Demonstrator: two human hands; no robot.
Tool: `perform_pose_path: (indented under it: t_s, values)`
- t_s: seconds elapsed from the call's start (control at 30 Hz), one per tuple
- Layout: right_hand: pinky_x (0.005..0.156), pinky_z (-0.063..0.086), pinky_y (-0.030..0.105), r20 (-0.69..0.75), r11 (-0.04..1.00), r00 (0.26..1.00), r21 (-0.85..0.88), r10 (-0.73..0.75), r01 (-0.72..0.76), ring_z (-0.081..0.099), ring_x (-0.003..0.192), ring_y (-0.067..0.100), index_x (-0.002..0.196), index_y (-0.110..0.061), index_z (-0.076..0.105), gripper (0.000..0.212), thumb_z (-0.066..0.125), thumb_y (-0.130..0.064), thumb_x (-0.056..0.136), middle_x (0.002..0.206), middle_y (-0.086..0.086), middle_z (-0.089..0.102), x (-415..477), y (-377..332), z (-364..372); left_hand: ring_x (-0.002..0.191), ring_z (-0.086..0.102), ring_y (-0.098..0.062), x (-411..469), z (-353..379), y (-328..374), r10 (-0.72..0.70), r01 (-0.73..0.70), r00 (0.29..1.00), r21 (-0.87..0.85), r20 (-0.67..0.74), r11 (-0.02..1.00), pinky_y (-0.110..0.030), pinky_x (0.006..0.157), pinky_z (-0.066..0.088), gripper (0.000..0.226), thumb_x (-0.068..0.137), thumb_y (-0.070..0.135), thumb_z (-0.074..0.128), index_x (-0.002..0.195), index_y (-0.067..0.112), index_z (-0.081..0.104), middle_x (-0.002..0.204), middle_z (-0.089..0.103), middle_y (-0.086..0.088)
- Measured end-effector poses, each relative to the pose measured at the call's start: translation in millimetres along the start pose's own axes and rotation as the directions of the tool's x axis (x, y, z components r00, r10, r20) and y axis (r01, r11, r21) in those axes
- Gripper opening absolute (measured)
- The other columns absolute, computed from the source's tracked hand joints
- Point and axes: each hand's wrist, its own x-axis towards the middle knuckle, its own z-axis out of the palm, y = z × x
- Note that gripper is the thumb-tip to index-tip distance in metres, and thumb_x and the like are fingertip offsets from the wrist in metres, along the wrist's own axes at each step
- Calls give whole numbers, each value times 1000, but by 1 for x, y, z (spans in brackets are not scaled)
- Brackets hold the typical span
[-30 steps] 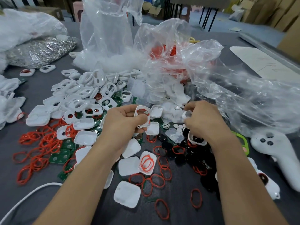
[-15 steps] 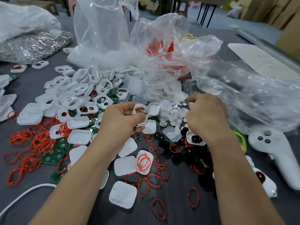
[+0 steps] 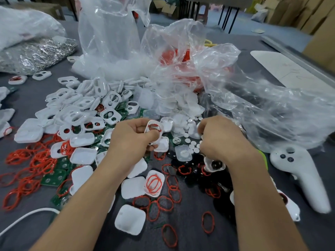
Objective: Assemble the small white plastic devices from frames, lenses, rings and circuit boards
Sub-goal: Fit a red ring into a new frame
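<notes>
Red rings [image 3: 36, 163] lie tangled at the far left of the frame on the grey desk [image 3: 14, 240], with green circuit boards [image 3: 54, 176] showing among and just right of them. Above these, a heap of white frames [image 3: 78, 104] spreads toward the centre. White square covers [image 3: 130, 221] lie scattered in the lower middle, between the two forearms.

The left hand [image 3: 130, 142] is at the centre, fingers curled, gripping one frame [image 3: 154, 130] between thumb and fingers. That frame is tilted up off the desk and carries a red ring [image 3: 154, 126] across its opening. The grip looks the same as half a second ago.

Just right of the held frame, small white discs [image 3: 196, 150] are strewn over the desk. The right hand [image 3: 224, 144] is bent over them with its back to the camera and its fingers curled under. Whether it has hold of anything I cannot tell. Half a second ago its fingertips reached higher, at the edge of the bag; now they have drawn down and slightly left, close beside the discs.

Below that hand lies a patch of black parts [image 3: 221, 203] mixed with more rings. Clear plastic bags [image 3: 272, 105] fill the upper right, and a white controller [image 3: 304, 176] lies at the right edge.
</notes>
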Motion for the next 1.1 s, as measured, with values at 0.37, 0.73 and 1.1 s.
perform_pose_path:
  t_s: [0.37, 0.73, 1.1]
  values:
    - [79, 62, 39, 47, 999, 998, 21, -36, 35, 70, 83, 23, 86, -21, 75, 4, 76, -18, 82, 86, 2, 73, -28, -4, 7, 57, 70, -13, -2, 1, 1, 8, -8, 1000, 4, 13, 1000, -19, 51, 53, 21, 86, -3, 74, 91, 17, 80, 73, 78, -4]
    - [78, 62, 37, -81, 1000, 997, 8, -3, 4, 72, 78, 22, 77, -27, 74, 24, 68, -5, 82, 79, 0, 74, -36, -1, 8, 62, 72, -17, -4, -3, -1, 28, -28, 999, -9, 31, 1000, -20, 54, 54, 22, 85, -3, 74, 98, 13, 80, 77, 79, -5]
    - [60, 55, 23, -238, 577, 968, 782, -75, 237, 70, 59, 8, 80, -28, 84, 26, 77, -3, 83, 71, -9, 77, -6, -44, 24, 76, 77, -23, -1, -1, -8, 87, -93, 988, 43, 125, 995, -35, 69, 61, 35, 85, 5, 68, 95, 36, 82, 81, 80, -3]
